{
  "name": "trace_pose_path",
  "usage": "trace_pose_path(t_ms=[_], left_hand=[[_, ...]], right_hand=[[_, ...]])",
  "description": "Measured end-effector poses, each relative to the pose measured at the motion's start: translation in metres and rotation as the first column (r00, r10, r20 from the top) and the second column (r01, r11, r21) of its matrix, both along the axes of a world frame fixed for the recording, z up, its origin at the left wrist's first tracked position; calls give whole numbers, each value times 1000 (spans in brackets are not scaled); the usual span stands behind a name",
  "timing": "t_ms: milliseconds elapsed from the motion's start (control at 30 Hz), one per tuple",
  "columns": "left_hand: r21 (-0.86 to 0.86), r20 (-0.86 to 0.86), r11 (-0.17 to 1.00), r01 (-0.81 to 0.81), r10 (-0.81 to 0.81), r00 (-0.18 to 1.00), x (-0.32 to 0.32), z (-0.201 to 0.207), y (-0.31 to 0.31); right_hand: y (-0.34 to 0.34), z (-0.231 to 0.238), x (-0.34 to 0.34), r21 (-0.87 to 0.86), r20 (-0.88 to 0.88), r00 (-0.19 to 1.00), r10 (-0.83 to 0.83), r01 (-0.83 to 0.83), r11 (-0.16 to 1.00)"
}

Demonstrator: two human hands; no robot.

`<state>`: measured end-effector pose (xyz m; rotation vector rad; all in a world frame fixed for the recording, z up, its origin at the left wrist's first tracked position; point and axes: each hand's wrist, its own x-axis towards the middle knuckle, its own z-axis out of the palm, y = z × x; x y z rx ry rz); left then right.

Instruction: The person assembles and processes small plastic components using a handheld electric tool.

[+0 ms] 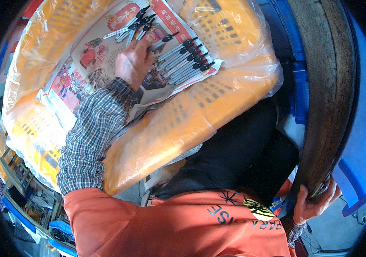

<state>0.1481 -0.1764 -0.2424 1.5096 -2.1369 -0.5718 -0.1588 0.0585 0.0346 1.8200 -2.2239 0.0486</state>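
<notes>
My left hand (133,62) reaches over the newspaper in the yellow basket. Its fingers are closed on a slim silver drawing compass with a black head (164,40), which points up and to the right. Beside it, several like compasses (185,62) lie in a slanting row, black heads toward the right. A looser bunch of compasses (133,25) lies crosswise at the far side of the paper. My right hand (316,204) is low at the right, beside the worn brown bench edge (320,85). Its fingers are curled, and whatever is between them is too unclear to name.
Clear plastic wraps the yellow basket (170,143), and printed newspaper (80,60) covers its bottom. My dark-trousered legs (230,150) are between basket and bench. Blue plastic bins (301,90) stand by the bench. At the lower left are trays with assorted small items (35,201).
</notes>
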Motion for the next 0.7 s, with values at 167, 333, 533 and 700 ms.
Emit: trace_pose_path(t_ms=[167,333,533,700], left_hand=[[22,23,999,44,-45,999,-20,-11,4],[-33,51,995,97,-95,994,-24,-14,6],[-77,45,992,101,-97,994,-24,-19,6],[-38,8,994,106,-106,994,-24,-14,4]], right_hand=[[5,-1,-3,-7,10,1000,-25,25,1000],[2,3,0,9,-2,1000,-14,14,1000],[4,0,-1,5,29,999,-35,35,999],[4,1,-1,7,17,999,-47,46,999]])
